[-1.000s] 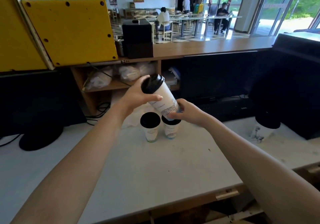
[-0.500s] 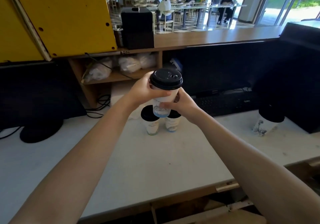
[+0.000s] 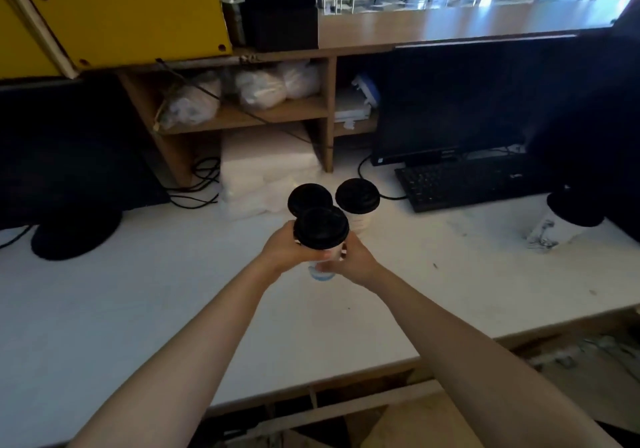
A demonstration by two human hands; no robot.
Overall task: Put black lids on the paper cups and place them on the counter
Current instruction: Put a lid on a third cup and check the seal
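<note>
I hold a white paper cup with a black lid (image 3: 321, 227) upright between both hands, low over the white counter (image 3: 173, 302). My left hand (image 3: 282, 250) wraps its left side and my right hand (image 3: 349, 257) its right side and base. Just behind it stand two other lidded cups, one (image 3: 309, 198) partly hidden by the held cup and one (image 3: 357, 198) to its right. A stack of black lids on a paper cup (image 3: 568, 212) sits at the far right.
A black keyboard (image 3: 464, 180) and monitor (image 3: 446, 108) are at the back right. Another monitor's round base (image 3: 74, 232) stands at the left. White packets (image 3: 263, 173) lie under the wooden shelf (image 3: 242, 115). The counter's front edge runs below my forearms.
The cup was tilted, then turned upright, and has come down in front of the two standing cups. My view has tipped downward toward the counter.
</note>
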